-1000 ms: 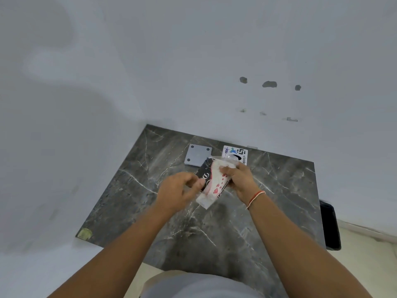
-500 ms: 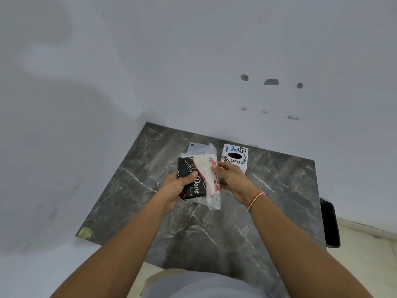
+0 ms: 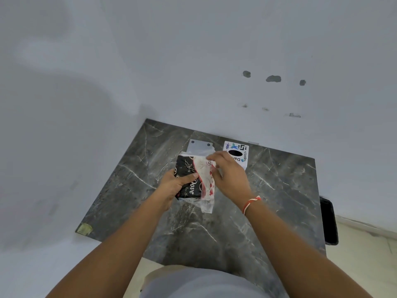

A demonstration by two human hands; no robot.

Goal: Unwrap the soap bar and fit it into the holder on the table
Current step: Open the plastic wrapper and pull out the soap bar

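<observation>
Two hands: left [image 3: 174, 186], right [image 3: 228, 176]; one soap pack [image 3: 186, 171]; one plastic wrapper [image 3: 206, 190]; one grey plate [image 3: 200, 146]; one white box [image 3: 237, 152]; one table [image 3: 268, 201].

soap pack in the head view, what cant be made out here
- The bare bar: hidden in the head view inside the black soap pack.
- Pack's near left corner: covered by the left hand.
- Plastic wrapper: its top edge sits under the right hand; whether it is torn open cannot be told.
- Grey holder: near edge hidden behind the pack and wrapper.
- White card: print partly covered by the right hand, too small to read.
</observation>
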